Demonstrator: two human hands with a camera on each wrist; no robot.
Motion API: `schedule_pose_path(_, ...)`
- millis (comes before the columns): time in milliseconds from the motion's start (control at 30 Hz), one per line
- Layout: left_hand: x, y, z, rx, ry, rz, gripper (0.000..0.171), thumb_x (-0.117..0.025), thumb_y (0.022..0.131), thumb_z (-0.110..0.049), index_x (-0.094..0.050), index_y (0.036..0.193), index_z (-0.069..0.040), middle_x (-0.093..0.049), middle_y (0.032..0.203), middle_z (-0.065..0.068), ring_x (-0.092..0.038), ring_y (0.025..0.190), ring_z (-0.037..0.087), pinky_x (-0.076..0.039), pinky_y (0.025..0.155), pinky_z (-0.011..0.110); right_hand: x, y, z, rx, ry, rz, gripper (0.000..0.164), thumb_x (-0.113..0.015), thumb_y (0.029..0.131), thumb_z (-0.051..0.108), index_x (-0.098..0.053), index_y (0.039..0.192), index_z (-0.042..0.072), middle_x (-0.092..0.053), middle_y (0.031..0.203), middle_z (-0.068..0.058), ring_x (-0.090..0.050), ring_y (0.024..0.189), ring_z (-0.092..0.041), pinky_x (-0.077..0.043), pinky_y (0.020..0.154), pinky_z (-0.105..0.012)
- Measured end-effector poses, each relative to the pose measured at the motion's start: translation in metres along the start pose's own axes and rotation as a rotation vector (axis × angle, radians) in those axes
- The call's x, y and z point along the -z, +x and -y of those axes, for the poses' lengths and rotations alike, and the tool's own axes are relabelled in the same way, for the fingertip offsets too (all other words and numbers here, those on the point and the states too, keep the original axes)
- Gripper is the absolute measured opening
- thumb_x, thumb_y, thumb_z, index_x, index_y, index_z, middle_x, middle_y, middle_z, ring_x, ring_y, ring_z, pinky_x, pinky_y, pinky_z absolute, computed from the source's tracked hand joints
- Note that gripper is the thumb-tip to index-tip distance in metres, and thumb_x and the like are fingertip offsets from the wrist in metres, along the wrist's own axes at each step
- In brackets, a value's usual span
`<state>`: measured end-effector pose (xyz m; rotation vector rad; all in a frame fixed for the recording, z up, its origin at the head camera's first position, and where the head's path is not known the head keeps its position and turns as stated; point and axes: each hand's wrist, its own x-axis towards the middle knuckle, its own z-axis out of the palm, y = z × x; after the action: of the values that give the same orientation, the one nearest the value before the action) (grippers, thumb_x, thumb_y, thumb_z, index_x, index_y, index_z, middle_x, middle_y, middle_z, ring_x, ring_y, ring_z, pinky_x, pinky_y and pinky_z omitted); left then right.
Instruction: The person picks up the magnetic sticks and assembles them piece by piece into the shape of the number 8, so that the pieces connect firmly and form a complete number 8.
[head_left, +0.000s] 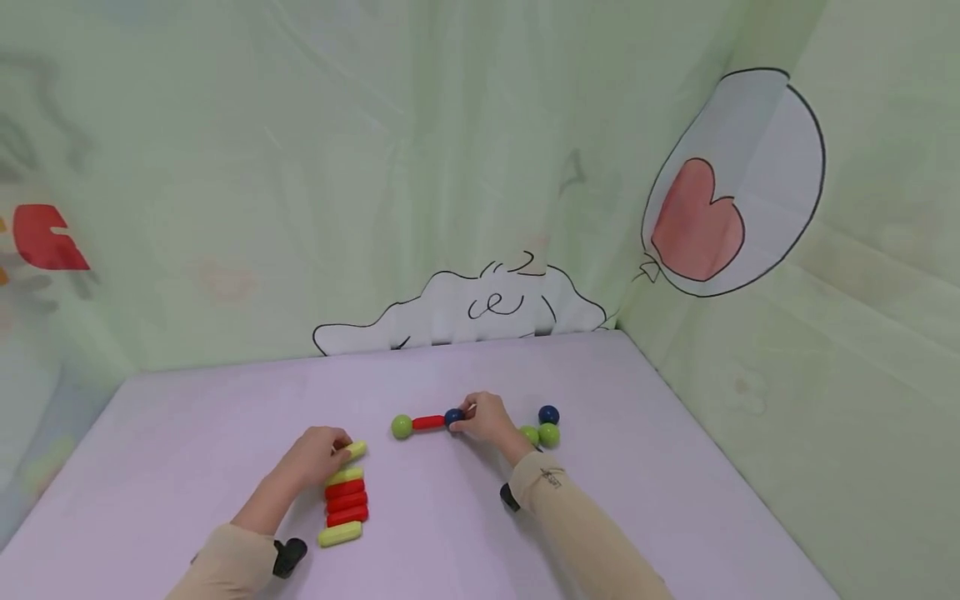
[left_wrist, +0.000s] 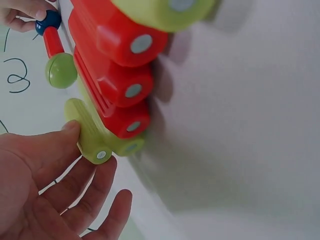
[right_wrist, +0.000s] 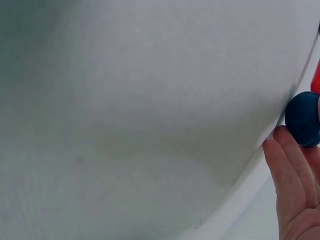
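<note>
My left hand point(head_left: 318, 455) pinches a yellow-green magnetic rod point(left_wrist: 86, 131) between thumb and fingers, at the far end of a row of rods. In that row lie another yellow rod point(head_left: 345, 476), three red rods point(head_left: 347, 503) and a nearer yellow rod point(head_left: 340, 534). Farther right, my right hand point(head_left: 489, 418) grips a dark blue ball point(head_left: 453, 418). A red rod point(head_left: 428, 422) joins this ball to a green ball point(head_left: 402, 427) on its left. In the right wrist view, the blue ball point(right_wrist: 301, 119) is partly cut off by the frame's edge.
Right of my right hand sit a loose blue ball point(head_left: 549, 415), a green ball point(head_left: 549, 435) and another green ball point(head_left: 529, 434), partly hidden by the wrist. The pale table point(head_left: 247, 396) meets printed curtains point(head_left: 337, 208) at the back and right.
</note>
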<state>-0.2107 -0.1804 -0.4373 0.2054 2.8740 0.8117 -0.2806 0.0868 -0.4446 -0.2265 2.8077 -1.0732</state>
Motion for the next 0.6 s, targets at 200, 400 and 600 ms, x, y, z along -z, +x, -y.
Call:
schedule_pose_path(200, -0.004, 0.005, -0.006, -0.03, 0.01, -0.037, 0.021, -0.064, 0.083, -0.005, -0.064, 0.104, 0.001, -0.061, 0.085, 0.007, -0.053, 0.075, 0.018, -0.049, 0.069, 0.034, 0.0, -0.002, -0.002, 0.01, 0.008, 0.004, 0.024, -0.077, 0.073, 0.012, -0.062, 0.088, 0.001, -0.058, 0.081, -0.007, -0.054, 0.075, -0.017, -0.047, 0.067, -0.028)
schedule_pose_path(400, -0.01, 0.008, -0.018, 0.006, -0.053, -0.057, 0.026, -0.067, 0.082, -0.009, -0.064, 0.106, 0.002, -0.059, 0.081, 0.007, -0.052, 0.072, 0.018, -0.048, 0.065, 0.03, -0.002, -0.004, -0.001, 0.008, 0.019, 0.001, 0.022, -0.076, 0.074, 0.011, -0.062, 0.088, 0.001, -0.058, 0.081, -0.007, -0.053, 0.075, -0.018, -0.047, 0.067, -0.029)
schedule_pose_path(600, -0.014, 0.012, -0.031, 0.006, -0.102, -0.081, 0.026, -0.069, 0.08, -0.011, -0.065, 0.101, 0.004, -0.059, 0.077, 0.006, -0.051, 0.068, 0.016, -0.046, 0.06, 0.027, -0.001, -0.004, 0.001, 0.008, 0.028, 0.002, 0.022, -0.076, 0.074, 0.011, -0.063, 0.088, 0.001, -0.059, 0.081, -0.006, -0.053, 0.075, -0.017, -0.047, 0.066, -0.027)
